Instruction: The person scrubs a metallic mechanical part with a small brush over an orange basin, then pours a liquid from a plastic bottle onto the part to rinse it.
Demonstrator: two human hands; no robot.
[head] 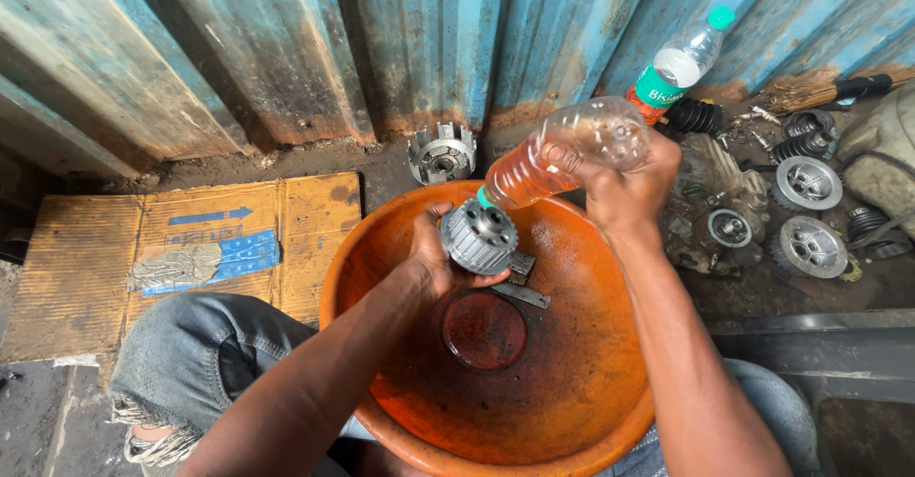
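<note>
Gear hub (479,237), toothed and grey, sits at frame centre, clamped in your left hand (434,258) over the orange basin (400,239). Your right hand (624,186) grips a tilted plastic bottle (562,158) of reddish liquid, its mouth touching the hub. Pour slowly, I'd judge, turning the hub so runoff lands in the basin, beside the flat metal pieces (522,282).

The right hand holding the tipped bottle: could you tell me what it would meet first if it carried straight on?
Probably the toothed metal gear held in the left hand; the right hand tips the bottle at it.
</note>
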